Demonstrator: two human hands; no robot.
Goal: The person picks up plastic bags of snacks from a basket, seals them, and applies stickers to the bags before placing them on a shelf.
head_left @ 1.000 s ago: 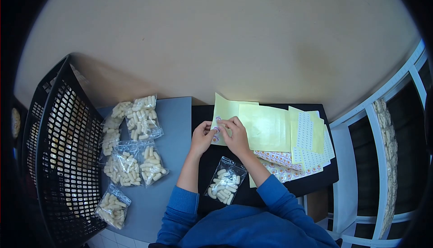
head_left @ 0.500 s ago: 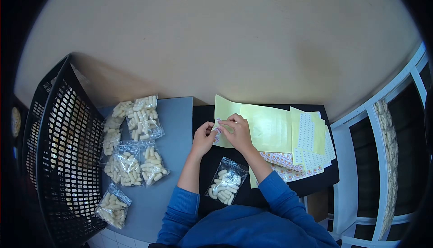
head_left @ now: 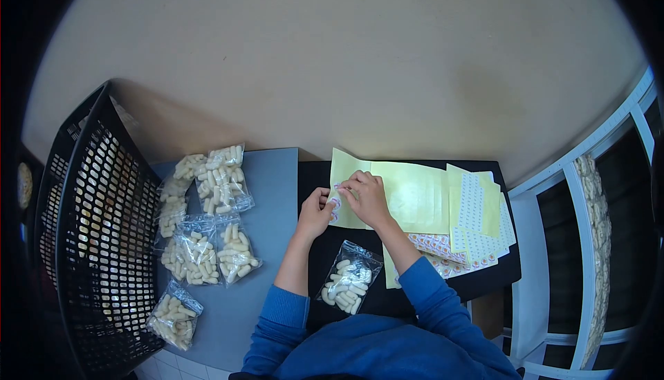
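My left hand (head_left: pixel 315 215) pinches the left edge of a yellow sticker sheet (head_left: pixel 353 222), where several small round stickers (head_left: pixel 335 208) show. My right hand (head_left: pixel 365 197) is closed over the same sheet, its thumb and forefinger pinched at a sticker near that edge. Whether the sticker has come off its backing is hidden by the fingers. Below the hands, a clear zip bag (head_left: pixel 350 277) of pale, finger-shaped pieces lies on the black tabletop (head_left: pixel 319 261).
More filled zip bags (head_left: pixel 195 250) lie on the grey surface (head_left: pixel 266 200) to the left, beside a tall black perforated basket (head_left: pixel 104 228). Printed sticker sheets (head_left: pixel 477 207) overlap at the right. A white-framed rack (head_left: pixel 532 262) stands beyond, and a wall (head_left: pixel 332 62) rises behind.
My right hand has shifted slightly up at the sheet's left edge, its fingers still pinched. My left hand stays almost in place; the bags have not moved.
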